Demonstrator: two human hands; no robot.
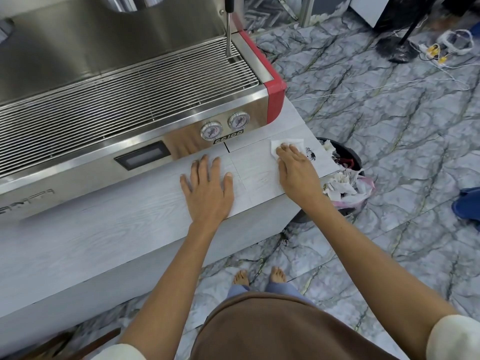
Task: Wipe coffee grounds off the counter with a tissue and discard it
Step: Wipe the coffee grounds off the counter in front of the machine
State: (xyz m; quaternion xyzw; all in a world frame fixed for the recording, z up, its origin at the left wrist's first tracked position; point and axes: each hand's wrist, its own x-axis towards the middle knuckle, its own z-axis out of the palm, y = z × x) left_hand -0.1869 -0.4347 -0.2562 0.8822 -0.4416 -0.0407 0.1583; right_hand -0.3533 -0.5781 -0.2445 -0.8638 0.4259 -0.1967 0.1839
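Note:
A white tissue [281, 145] lies flat on the pale wood-grain counter [135, 224], pressed down under the fingers of my right hand [296, 168]. Dark coffee grounds [311, 154] form a small patch just right of that hand, close to the counter's right edge. My left hand [206, 189] rests flat on the counter with its fingers spread, holding nothing. Below the counter's right end stands a black bin [348, 162] lined with a pink bag and full of crumpled tissues.
A steel espresso machine [130, 100] with a red corner, two gauges and a steam wand fills the counter behind my hands. On the marble floor lie white cables and a black stand base [397, 51]. A blue object [467, 206] sits at the right edge.

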